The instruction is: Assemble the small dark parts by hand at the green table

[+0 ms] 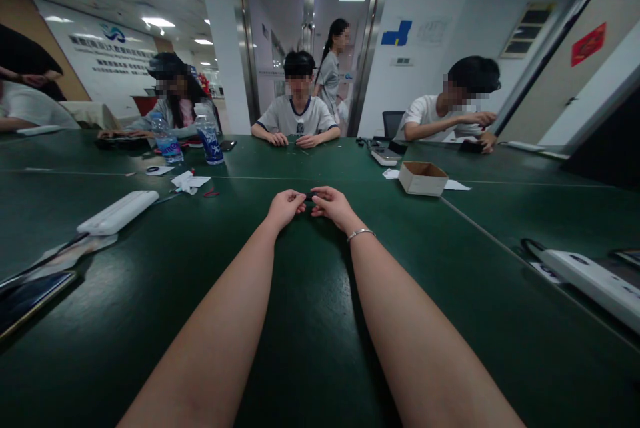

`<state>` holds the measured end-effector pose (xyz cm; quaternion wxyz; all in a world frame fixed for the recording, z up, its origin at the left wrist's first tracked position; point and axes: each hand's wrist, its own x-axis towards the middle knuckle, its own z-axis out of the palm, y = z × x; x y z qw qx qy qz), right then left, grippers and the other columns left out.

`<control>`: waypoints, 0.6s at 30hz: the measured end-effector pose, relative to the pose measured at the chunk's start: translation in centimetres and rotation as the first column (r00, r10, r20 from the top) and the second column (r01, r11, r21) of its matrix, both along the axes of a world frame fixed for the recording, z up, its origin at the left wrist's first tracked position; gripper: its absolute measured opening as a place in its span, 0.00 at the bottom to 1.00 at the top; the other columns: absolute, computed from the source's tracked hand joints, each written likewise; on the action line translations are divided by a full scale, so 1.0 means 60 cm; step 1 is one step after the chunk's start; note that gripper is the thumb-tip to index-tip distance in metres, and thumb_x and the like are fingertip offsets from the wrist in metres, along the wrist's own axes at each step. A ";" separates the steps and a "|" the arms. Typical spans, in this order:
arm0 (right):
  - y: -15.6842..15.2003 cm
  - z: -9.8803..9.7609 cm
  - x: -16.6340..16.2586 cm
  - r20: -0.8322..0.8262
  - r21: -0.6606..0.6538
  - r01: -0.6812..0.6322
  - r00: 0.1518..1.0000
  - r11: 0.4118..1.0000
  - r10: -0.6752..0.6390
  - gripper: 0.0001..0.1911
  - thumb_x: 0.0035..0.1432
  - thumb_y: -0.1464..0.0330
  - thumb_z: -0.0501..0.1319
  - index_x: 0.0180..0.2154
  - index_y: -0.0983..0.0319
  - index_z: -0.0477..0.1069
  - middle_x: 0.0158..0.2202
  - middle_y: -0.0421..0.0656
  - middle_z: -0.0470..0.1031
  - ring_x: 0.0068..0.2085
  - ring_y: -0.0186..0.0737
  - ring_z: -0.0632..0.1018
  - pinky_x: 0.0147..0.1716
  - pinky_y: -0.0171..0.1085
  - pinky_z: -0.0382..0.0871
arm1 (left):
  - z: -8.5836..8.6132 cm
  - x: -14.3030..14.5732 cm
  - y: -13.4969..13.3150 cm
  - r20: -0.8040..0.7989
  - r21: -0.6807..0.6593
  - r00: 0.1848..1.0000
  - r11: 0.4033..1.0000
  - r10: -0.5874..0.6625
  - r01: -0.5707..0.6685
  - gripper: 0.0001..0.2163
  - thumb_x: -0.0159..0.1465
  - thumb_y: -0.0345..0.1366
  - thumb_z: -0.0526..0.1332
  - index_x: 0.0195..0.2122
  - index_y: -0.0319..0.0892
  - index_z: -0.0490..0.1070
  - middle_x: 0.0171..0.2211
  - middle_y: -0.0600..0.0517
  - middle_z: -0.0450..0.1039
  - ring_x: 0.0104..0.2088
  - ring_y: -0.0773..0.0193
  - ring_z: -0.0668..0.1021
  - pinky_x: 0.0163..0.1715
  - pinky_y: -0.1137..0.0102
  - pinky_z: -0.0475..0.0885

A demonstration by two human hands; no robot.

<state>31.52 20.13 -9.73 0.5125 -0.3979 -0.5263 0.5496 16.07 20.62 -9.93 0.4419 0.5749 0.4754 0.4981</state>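
Both my arms stretch forward over a dark green table (310, 321). My left hand (286, 207) and my right hand (331, 205) meet near the table's middle, fingers curled and pinched together. Between the fingertips sits a small dark object (309, 197), too small to name. A thin silver bracelet (361, 234) circles my right wrist.
A white power strip (118, 212) and a phone (30, 298) lie at left, another white power strip (590, 278) at right. An open cardboard box (423, 178), two water bottles (210, 140), paper scraps (190, 181). Several people sit across the table; one stands by the glass door.
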 end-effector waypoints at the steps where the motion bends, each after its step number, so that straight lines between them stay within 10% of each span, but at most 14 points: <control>1: 0.001 -0.001 -0.001 0.007 0.001 0.005 1.000 1.000 -0.005 0.10 0.55 0.77 0.64 0.40 0.63 0.69 0.32 0.39 0.73 0.22 0.27 0.74 0.22 0.30 0.78 | 0.001 0.001 -0.001 -0.002 -0.003 1.000 1.000 0.009 -0.009 0.05 0.60 0.33 0.62 0.30 0.36 0.71 0.20 0.52 0.72 0.21 0.69 0.72 0.25 0.73 0.67; 18: -0.001 -0.002 -0.001 0.025 0.015 -0.003 1.000 1.000 0.002 0.11 0.54 0.78 0.64 0.40 0.63 0.69 0.32 0.38 0.73 0.22 0.27 0.75 0.21 0.29 0.77 | 0.004 -0.004 0.000 -0.049 -0.047 0.999 0.999 0.010 -0.013 0.13 0.61 0.41 0.61 0.23 0.38 0.69 0.17 0.52 0.70 0.19 0.70 0.70 0.20 0.75 0.63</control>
